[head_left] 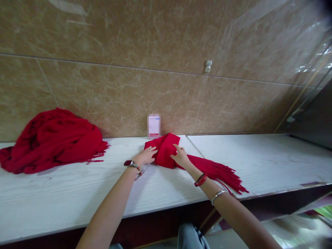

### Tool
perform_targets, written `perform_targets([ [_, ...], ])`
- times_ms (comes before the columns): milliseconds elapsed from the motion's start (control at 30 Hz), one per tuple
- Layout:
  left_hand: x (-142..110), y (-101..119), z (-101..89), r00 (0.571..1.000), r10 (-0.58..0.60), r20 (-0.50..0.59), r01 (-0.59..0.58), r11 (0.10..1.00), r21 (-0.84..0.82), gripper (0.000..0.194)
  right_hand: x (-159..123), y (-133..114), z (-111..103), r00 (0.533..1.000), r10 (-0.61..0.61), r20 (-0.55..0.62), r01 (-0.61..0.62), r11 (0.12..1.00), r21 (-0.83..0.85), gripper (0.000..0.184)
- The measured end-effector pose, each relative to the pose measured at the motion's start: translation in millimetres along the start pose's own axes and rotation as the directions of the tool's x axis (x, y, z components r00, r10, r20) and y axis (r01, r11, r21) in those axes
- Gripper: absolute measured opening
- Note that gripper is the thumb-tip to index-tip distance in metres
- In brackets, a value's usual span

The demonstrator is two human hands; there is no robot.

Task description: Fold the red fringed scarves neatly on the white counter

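A red fringed scarf (166, 152) lies on the white table, partly folded into a compact crossed shape. Its fringed tail stretches to the right and hangs near the front edge. My left hand (145, 156) rests on the left part of the fold with fingers stretched out. At the fold's right side is my right hand (182, 158), its thumb and index finger apart against the cloth. The right forearm passes over part of the tail.
Another red fringed cloth (59, 141) lies heaped at the left of the white table (109, 186). A phone-like upright object (154, 126), blurred, leans on the tiled wall (116, 93) behind the scarf. A small white fixture (208, 65) is on the wall.
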State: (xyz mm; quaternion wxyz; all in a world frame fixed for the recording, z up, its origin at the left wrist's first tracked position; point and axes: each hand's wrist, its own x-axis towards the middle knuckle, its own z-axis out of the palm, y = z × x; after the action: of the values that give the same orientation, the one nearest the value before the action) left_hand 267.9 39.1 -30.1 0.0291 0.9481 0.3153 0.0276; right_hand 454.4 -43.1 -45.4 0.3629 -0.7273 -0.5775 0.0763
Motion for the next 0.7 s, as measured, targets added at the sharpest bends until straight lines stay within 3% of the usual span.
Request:
perform_targets([
  [167, -2, 5, -2.4, 0.999, -0.038, -0.032, 0.041, 0.994, 0.101, 0.052, 0, -2, 1, 0.999, 0.007, -0.036, -0.004, 0.996, 0.091, 0.062],
  [333, 4, 2, 7.4, 0.996, -0.037, -0.085, 0.041, 0.999, 0.035, 0.053, 1, -2, 7, 0.999, -0.004, -0.043, 0.013, 0.98, 0.201, 0.066],
  [500, -3, -15, 0.0, 0.993, -0.118, -0.018, 0.118, 0.993, -0.03, 0.064, -6, 12, 5, 0.996, 0.048, -0.07, -0.028, 0.966, 0.258, 0.057],
  [633, -15, -18, -14.9, 0.985, -0.147, 0.085, 0.145, 0.989, 0.027, 0.068, -8, 20, -1, 0.997, 0.078, 0.023, -0.082, 0.961, 0.264, 0.055],
  [700, -17, -12, -17.7, 0.991, -0.114, 0.072, 0.108, 0.991, 0.079, 0.068, -2, 19, -2, 0.997, 0.049, 0.066, -0.066, 0.958, 0.28, 0.054],
])
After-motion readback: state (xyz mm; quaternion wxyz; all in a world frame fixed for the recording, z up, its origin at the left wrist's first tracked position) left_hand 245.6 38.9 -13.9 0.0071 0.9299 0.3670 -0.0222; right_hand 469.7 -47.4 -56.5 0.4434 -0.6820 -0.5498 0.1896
